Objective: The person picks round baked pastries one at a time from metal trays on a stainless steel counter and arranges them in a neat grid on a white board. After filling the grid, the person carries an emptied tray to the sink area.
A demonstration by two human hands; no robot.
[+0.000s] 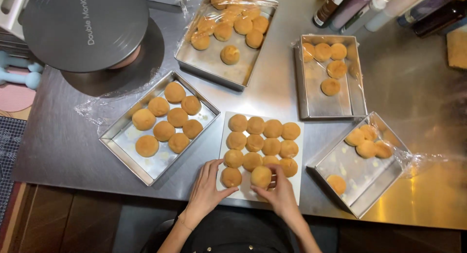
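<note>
A white board (297, 185) at the table's near edge carries several round golden buns in rows. My right hand (281, 195) grips one bun (261, 175) in the front row, fingers curled around it. My left hand (206, 189) lies flat with fingers spread on the board's near left corner, its thumb touching the front-left bun (231, 177).
Four metal trays with buns and loose plastic wrap ring the board: near left (122, 146), far middle (209, 68), far right (311, 99), near right (362, 185). A grey turntable (82, 27) stands at the far left. Bottles (369, 7) lie at the far right. The steel table (63, 136) ends just before me.
</note>
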